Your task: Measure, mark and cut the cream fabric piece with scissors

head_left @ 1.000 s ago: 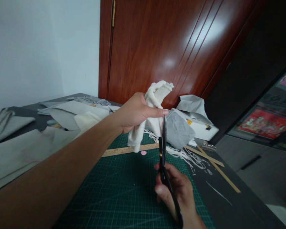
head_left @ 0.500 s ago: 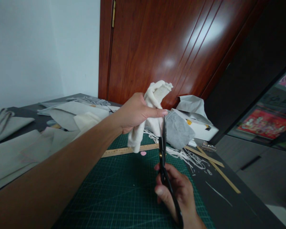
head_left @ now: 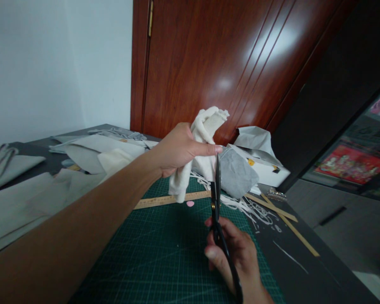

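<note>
My left hand [head_left: 186, 147] is closed on a bunched piece of white knit fabric [head_left: 179, 183], which it holds up above the green cutting mat [head_left: 164, 253]. The cloth sticks out above the thumb and hangs down below the fingers. In my right hand [head_left: 236, 253] is a pair of black scissors [head_left: 215, 202], blades pointing up. Their tips come right up to the left thumb, beside the cloth's right edge; whether they touch the cloth I cannot tell. A grey cloth piece [head_left: 239, 171] shows just behind the blades.
A wooden ruler [head_left: 161, 200] lies across the mat near a small pink disc [head_left: 190, 203]. White cords [head_left: 250, 209] and wooden strips [head_left: 299, 232] lie to the right, before a white box [head_left: 280, 175]. Fabric sheets [head_left: 22, 202] cover the left side. A wooden door [head_left: 190, 63] stands behind.
Almost nothing differs. The hanging end of the white fabric has shifted very slightly left; both hands and the scissors stay in nearly the same place.
</note>
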Tool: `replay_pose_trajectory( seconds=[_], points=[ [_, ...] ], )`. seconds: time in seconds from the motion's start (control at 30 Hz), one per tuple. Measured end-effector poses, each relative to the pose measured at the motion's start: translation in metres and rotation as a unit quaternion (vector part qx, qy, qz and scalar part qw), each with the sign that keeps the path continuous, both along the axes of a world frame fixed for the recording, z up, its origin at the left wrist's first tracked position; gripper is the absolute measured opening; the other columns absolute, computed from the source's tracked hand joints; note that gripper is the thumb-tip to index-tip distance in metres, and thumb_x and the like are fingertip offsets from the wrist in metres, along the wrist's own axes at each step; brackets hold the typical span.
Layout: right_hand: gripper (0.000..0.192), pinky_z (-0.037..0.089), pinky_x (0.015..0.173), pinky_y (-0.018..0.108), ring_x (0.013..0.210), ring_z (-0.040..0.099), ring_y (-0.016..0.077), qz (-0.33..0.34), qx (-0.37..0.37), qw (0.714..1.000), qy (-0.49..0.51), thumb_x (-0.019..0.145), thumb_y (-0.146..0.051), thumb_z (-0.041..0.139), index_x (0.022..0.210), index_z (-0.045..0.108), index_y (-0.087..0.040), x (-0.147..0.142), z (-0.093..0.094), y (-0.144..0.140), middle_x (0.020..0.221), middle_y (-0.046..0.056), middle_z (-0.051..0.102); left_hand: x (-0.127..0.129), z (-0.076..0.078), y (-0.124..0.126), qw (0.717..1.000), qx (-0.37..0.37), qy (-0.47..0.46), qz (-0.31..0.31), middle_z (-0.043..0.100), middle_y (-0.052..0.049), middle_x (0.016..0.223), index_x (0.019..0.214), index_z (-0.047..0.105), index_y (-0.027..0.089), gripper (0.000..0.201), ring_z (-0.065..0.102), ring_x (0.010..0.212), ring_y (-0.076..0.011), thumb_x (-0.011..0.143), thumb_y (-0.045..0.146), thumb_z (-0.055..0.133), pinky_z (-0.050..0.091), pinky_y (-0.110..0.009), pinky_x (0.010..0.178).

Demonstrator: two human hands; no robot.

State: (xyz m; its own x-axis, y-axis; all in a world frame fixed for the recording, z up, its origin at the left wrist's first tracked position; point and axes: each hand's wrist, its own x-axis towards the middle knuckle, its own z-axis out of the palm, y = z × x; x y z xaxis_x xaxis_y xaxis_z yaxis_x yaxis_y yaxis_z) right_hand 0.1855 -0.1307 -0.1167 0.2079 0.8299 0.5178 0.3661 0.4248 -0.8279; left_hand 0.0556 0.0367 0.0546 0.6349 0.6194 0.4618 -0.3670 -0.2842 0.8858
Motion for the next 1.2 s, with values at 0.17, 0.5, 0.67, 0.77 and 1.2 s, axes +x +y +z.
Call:
replay_pose_trajectory(
  seconds=[0.17, 0.5, 0.67, 0.77, 1.2],
  points=[
    [0.034, 0.039, 0.041, 0.021, 0.045, 0.048, 0.0103, -0.011, 0.002, 1.000, 0.001, 0.087, -0.044, 0.080, 0.113, 0.069, -0.025, -0.0010, -0.0013, -0.0007, 0.063, -0.007, 0.054, 0.0004, 0.0004, -0.0003, 1.000, -0.004, -0.004, -0.006, 0.068, -0.001, 0.073, 0.078, 0.072, 0.012, 0.022, 0.063, 0.069, -0.0145, 0.063, 0.005, 0.086, 0.052, -0.025, 0.063],
    [0.035, 0.040, 0.039, 0.021, 0.044, 0.049, 0.0105, -0.020, -0.004, 1.000, -0.014, 0.087, -0.048, 0.079, 0.112, 0.070, -0.024, -0.0012, 0.0014, -0.0014, 0.063, -0.006, 0.054, -0.0007, 0.0002, 0.0007, 1.000, -0.001, -0.004, -0.013, 0.067, 0.000, 0.075, 0.079, 0.071, 0.013, 0.022, 0.063, 0.070, -0.0142, 0.065, 0.006, 0.086, 0.052, -0.024, 0.066],
    [0.033, 0.041, 0.040, 0.021, 0.045, 0.049, 0.0104, -0.016, -0.002, 1.000, -0.013, 0.088, -0.043, 0.079, 0.112, 0.070, -0.025, -0.0013, 0.0009, -0.0029, 0.063, -0.007, 0.054, -0.0009, 0.0006, 0.0004, 1.000, 0.001, -0.001, -0.008, 0.066, -0.001, 0.074, 0.078, 0.070, 0.013, 0.021, 0.063, 0.070, -0.0147, 0.065, 0.009, 0.086, 0.053, -0.026, 0.067],
    [0.031, 0.040, 0.040, 0.020, 0.045, 0.049, 0.0103, -0.014, 0.003, 1.000, -0.010, 0.088, -0.042, 0.079, 0.112, 0.070, -0.025, -0.0013, 0.0004, -0.0032, 0.063, -0.007, 0.053, -0.0010, 0.0012, 0.0000, 1.000, 0.000, -0.001, -0.007, 0.066, 0.000, 0.074, 0.079, 0.070, 0.013, 0.022, 0.063, 0.069, -0.0141, 0.066, 0.009, 0.087, 0.052, -0.025, 0.066],
    [0.031, 0.040, 0.037, 0.021, 0.042, 0.050, 0.0107, -0.029, -0.001, 0.999, -0.024, 0.088, -0.043, 0.078, 0.110, 0.070, -0.024, -0.0022, 0.0008, -0.0012, 0.061, -0.007, 0.054, -0.0009, 0.0021, -0.0010, 1.000, -0.022, -0.003, -0.021, 0.067, -0.001, 0.074, 0.078, 0.069, 0.013, 0.020, 0.063, 0.068, -0.0137, 0.069, 0.011, 0.087, 0.052, -0.024, 0.063]
  ],
)
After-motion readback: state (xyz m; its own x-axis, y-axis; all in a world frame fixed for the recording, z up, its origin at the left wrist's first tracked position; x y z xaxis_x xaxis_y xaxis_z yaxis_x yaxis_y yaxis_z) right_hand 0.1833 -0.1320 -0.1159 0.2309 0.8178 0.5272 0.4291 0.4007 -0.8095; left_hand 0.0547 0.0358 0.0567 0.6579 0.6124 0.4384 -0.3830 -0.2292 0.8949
